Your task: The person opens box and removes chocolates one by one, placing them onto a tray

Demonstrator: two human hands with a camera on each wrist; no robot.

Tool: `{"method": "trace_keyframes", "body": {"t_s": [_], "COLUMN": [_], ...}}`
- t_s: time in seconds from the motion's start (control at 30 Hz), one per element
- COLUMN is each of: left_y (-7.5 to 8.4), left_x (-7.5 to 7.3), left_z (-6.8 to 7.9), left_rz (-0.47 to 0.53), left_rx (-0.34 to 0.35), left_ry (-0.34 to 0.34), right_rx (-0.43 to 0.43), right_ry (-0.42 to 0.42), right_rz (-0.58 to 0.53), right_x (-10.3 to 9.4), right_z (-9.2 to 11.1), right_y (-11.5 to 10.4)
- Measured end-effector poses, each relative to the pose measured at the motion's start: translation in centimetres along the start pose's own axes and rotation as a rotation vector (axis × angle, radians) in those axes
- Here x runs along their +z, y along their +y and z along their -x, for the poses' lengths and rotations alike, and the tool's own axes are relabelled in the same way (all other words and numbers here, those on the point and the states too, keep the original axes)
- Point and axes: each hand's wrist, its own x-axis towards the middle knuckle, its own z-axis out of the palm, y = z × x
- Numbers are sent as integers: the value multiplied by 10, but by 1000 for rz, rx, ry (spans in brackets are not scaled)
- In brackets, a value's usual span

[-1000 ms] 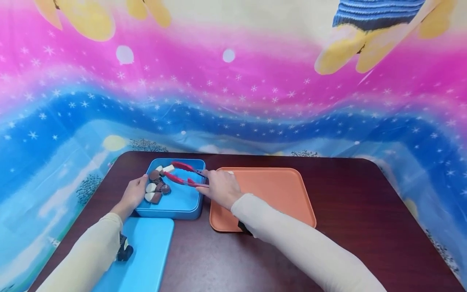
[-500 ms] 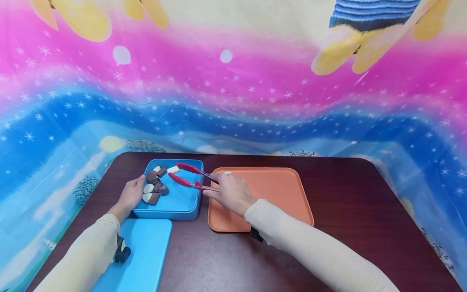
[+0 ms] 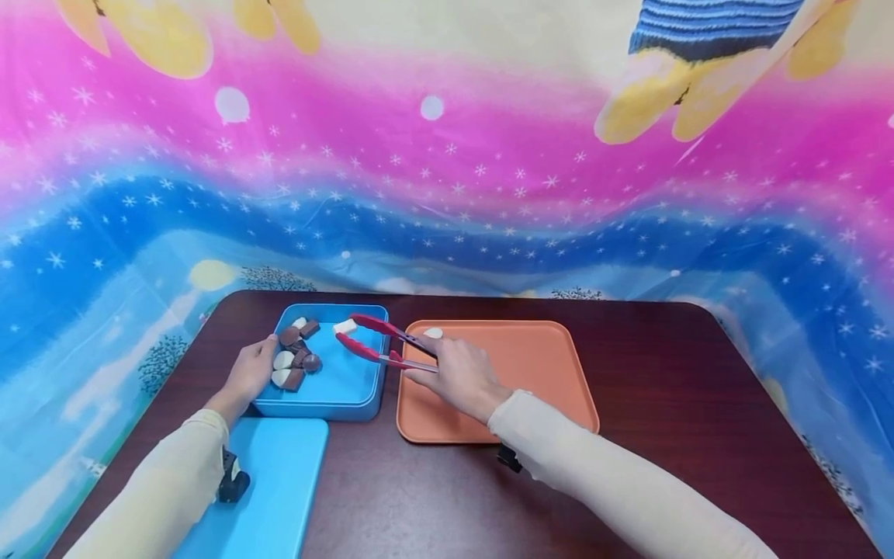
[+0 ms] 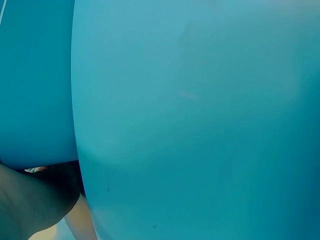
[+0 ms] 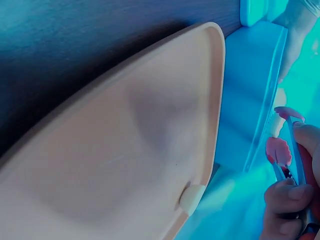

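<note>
In the head view my left hand point(image 3: 250, 376) grips the left wall of a blue box point(image 3: 321, 411), thumb at the rim. My right hand point(image 3: 464, 376) holds red-tipped tongs point(image 3: 377, 323) over the box's right side. A white chocolate-like block point(image 3: 344, 327) sits between the tong tips, raised above the box floor. Several brown and white chocolate pieces point(image 3: 289, 377) lie along the left part of the box. The right wrist view shows fingers wrapped about the tong handles and the white block point(image 5: 277, 124) at the tips.
An orange tray point(image 3: 538, 380) lies right of the box, with a white piece point(image 3: 433, 333) at its far left corner. A blue lid point(image 3: 279, 481) lies in front of the box, under my left forearm. A patterned cloth point(image 3: 447, 194) hangs behind the dark table point(image 3: 663, 373).
My right hand has drawn the tongs and the white block rightward, away from the other pieces. The white piece on the tray has come into fuller view. My left hand stays at the box.
</note>
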Motion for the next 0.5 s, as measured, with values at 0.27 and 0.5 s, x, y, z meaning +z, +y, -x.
{"method": "trace_keyframes", "body": {"t_s": [0.27,0.5], "left_y": [3,3], "left_x": [-1,-1], "left_z": [1,0], "left_rz": [7,-3], "left_rx": [-2,0], "left_ry": [-4,6], "right_rx": [16,54], "right_ry": [15,8], "right_rz": [6,-15], "right_x": [-3,-11], "right_z": [7,15], "right_y": [6,10]}}
